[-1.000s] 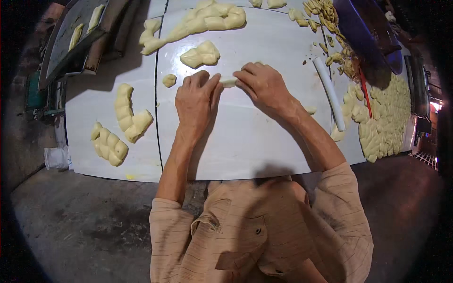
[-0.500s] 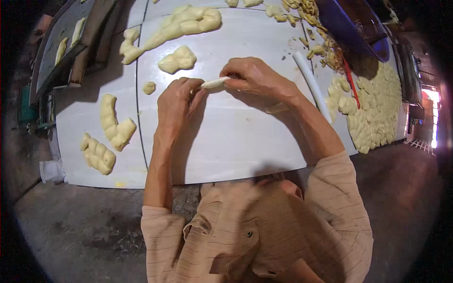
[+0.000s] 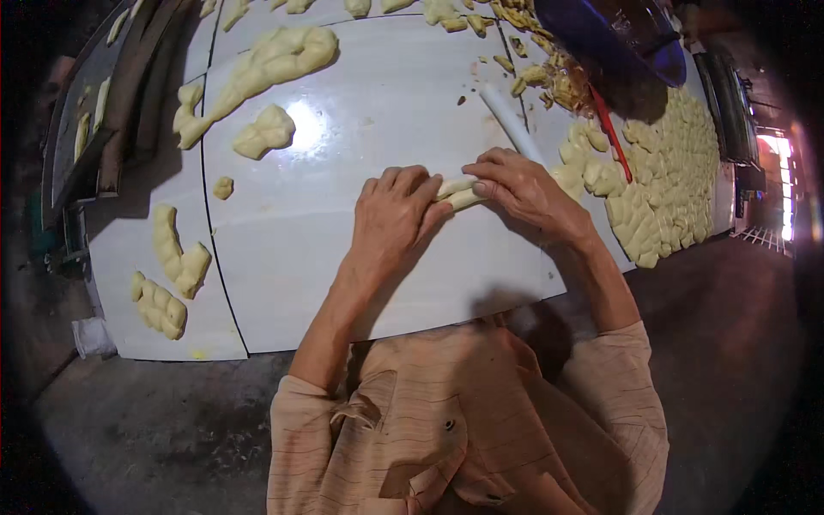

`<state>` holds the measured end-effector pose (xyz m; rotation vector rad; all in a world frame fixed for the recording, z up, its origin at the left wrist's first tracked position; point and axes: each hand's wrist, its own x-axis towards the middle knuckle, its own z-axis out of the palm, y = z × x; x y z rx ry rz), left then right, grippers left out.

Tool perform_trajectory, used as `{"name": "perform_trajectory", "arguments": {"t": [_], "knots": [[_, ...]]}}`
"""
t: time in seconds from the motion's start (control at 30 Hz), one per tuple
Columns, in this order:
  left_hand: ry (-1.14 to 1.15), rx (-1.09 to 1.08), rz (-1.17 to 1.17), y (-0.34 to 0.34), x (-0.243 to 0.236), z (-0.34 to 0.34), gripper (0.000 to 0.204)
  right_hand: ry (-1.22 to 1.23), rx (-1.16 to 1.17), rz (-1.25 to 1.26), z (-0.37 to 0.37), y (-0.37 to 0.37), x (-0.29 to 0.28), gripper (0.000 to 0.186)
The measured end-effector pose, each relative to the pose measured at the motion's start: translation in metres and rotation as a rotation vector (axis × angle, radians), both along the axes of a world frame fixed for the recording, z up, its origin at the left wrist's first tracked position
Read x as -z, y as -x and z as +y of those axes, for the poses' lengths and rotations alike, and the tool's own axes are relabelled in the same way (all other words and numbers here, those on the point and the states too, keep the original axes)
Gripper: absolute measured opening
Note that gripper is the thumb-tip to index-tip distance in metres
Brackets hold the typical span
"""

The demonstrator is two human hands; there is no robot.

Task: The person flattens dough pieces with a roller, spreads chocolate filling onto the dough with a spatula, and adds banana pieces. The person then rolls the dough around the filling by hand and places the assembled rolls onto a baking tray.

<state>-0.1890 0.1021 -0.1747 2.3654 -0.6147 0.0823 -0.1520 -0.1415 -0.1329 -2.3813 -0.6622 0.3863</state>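
Two short, pale dough strips (image 3: 461, 192) lie side by side between my hands, over the middle of the white tabletop (image 3: 343, 283). My left hand (image 3: 396, 210) is closed at their left ends, fingers bent and thumb near the dough. At the right ends my right hand (image 3: 525, 193) pinches them, its thumb lying over the dough. The fingers partly cover both ends, so I cannot tell whether the strips are joined. A white rod (image 3: 511, 123), like a rolling pin, rests just beyond my right hand.
Dough lumps (image 3: 264, 131) and a long dough piece (image 3: 279, 60) lie at the left. Many flattened dough pieces (image 3: 669, 180) spread on the right beside a red tool (image 3: 611, 133). Behind are brownish-yellow pieces (image 3: 536, 75) and a blue basin (image 3: 592, 39). Dark trays (image 3: 116, 129) stand far left.
Both hands have moved right and nearer across the table. One strip showed between them before; now two do. A pale flat piece beneath my right forearm no longer shows there. The view has shifted.
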Motion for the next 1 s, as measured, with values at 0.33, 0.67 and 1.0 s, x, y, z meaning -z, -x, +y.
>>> {"name": "perform_trajectory", "arguments": {"t": [0.33,0.67,1.0], "knots": [[-0.112,-0.084,0.039,0.006,-0.007,-0.020,0.019,0.025,-0.124,-0.187,-0.020,0.005,0.020,0.033],[-0.030,-0.168,-0.030,0.014,-0.011,-0.030,0.006,0.054,-0.095,-0.088,-0.013,0.004,-0.014,0.021],[0.075,-0.325,-0.061,0.004,-0.053,0.097,0.021,-0.135,-0.137,-0.147,0.102,-0.050,-0.050,0.034]]}}
